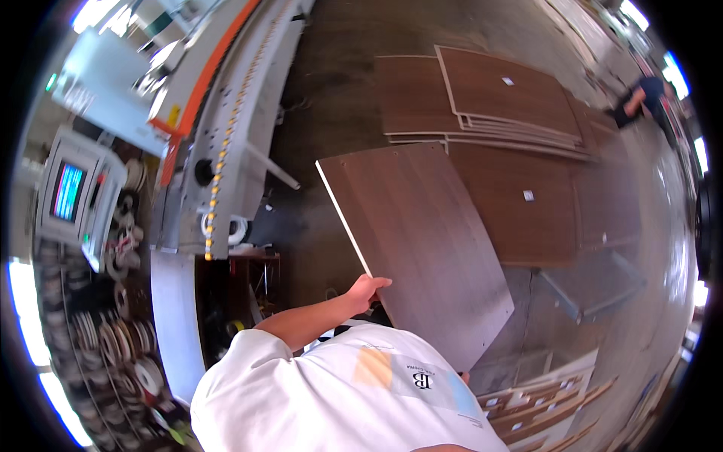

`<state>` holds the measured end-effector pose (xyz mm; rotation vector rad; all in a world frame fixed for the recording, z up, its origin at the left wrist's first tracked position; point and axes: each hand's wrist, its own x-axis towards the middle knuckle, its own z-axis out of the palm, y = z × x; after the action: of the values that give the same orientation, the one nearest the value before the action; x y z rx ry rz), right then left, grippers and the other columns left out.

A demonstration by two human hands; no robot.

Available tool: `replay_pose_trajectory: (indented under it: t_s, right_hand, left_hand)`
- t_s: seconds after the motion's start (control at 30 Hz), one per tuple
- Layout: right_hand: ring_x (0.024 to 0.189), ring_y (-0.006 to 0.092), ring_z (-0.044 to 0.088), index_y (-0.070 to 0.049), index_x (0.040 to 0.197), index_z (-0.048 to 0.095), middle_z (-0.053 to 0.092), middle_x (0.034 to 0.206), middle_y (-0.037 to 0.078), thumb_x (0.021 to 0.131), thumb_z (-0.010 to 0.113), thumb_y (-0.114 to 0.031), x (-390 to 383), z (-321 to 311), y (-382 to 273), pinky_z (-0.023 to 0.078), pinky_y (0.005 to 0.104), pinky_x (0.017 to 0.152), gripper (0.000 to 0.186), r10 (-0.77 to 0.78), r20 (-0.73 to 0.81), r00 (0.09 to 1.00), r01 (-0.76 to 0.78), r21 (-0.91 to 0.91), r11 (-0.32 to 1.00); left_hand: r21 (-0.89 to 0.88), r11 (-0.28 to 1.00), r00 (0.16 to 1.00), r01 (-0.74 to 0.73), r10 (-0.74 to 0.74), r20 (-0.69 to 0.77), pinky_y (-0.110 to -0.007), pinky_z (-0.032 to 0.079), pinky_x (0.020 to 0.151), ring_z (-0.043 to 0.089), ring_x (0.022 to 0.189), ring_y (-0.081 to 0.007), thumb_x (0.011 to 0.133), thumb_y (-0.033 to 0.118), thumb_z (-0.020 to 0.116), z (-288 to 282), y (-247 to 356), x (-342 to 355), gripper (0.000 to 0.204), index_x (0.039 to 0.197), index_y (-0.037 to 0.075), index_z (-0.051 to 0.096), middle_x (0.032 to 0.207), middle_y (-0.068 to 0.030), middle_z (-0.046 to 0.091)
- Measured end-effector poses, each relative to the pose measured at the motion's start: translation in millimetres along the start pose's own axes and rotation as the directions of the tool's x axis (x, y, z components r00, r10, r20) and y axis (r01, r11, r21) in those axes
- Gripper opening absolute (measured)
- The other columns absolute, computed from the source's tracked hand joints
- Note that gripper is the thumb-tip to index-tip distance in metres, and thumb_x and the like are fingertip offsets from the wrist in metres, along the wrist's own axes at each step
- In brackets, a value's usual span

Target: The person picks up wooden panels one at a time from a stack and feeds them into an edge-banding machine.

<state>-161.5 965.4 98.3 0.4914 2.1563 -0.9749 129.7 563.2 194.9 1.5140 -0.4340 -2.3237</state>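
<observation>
A large brown wood-grain board (422,241) with a pale left edge is tilted in front of my body. My left hand (367,292) is closed around that pale edge near its lower end, thumb lying over the face. Only a bit of my right hand (465,377) shows, at the board's lower right edge beside my shirt; it appears to grip the board there, with most of its fingers hidden. Small holes dot the board near its corners.
Stacks of similar brown boards (512,203) lie ahead and right. A long machine (248,113) with an orange strip and yellow rollers stands left, near a control screen (69,192) and tape rolls (113,343). Narrow strips (542,407) lie lower right. Another person (644,102) is far right.
</observation>
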Motion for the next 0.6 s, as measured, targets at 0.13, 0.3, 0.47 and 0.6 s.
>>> replay_pose_trajectory:
  t_s: [0.13, 0.3, 0.47, 0.6]
  right_hand:
    - [0.118, 0.0302, 0.055, 0.006, 0.132, 0.054, 0.060, 0.130, 0.016, 0.096, 0.046, -0.051, -56.5, 33.0, -55.0, 0.043, 0.0432, 0.101, 0.068, -0.122, 0.077, 0.990, 0.119, 0.040, 0.992]
    - [0.114, 0.0320, 0.059, 0.008, 0.128, 0.056, 0.061, 0.129, 0.016, 0.095, 0.046, -0.046, -100.3, 82.9, -77.7, 0.047, 0.0435, 0.096, 0.065, -0.252, 0.179, 0.951, 0.221, 0.179, 0.959]
    - [0.110, 0.0332, 0.063, 0.009, 0.125, 0.060, 0.063, 0.126, 0.017, 0.094, 0.049, -0.044, -129.7, 152.0, -88.7, 0.051, 0.0432, 0.092, 0.063, -0.325, 0.212, 0.922, 0.273, 0.239, 0.932]
    - [0.105, 0.0326, 0.066, 0.008, 0.119, 0.064, 0.067, 0.120, 0.017, 0.092, 0.052, -0.042, -150.3, 213.0, -82.5, 0.053, 0.0418, 0.090, 0.058, -0.363, 0.265, 0.894, 0.341, 0.125, 0.932]
  left_hand:
    - [-0.187, 0.982, 0.999, -0.039, 0.034, -0.033, -0.040, 0.052, 0.096, 0.064, 0.107, -0.0248, 0.093, 0.008, 0.064, -61.9, -17.0, -54.4, 0.027, 0.119, 0.002, 0.064, 0.116, -0.0105, 0.068]
    - [-0.519, 0.839, 0.976, -0.161, 0.212, 0.040, -0.043, 0.042, 0.109, 0.055, 0.124, -0.0291, 0.091, 0.004, 0.061, -142.7, -53.5, -98.1, 0.041, 0.131, 0.006, 0.057, 0.132, -0.0106, 0.060]
    - [-0.630, 0.735, 0.916, -0.251, 0.391, 0.090, -0.048, 0.039, 0.110, 0.052, 0.127, -0.0316, 0.085, 0.011, 0.065, -221.4, -78.3, -129.8, 0.051, 0.135, 0.007, 0.055, 0.134, -0.0114, 0.058]
    - [-0.682, 0.671, 0.926, -0.291, 0.377, -0.024, -0.052, 0.038, 0.111, 0.052, 0.126, -0.0335, 0.082, 0.017, 0.067, -273.5, -87.7, -156.8, 0.054, 0.133, 0.007, 0.055, 0.135, -0.0115, 0.059]
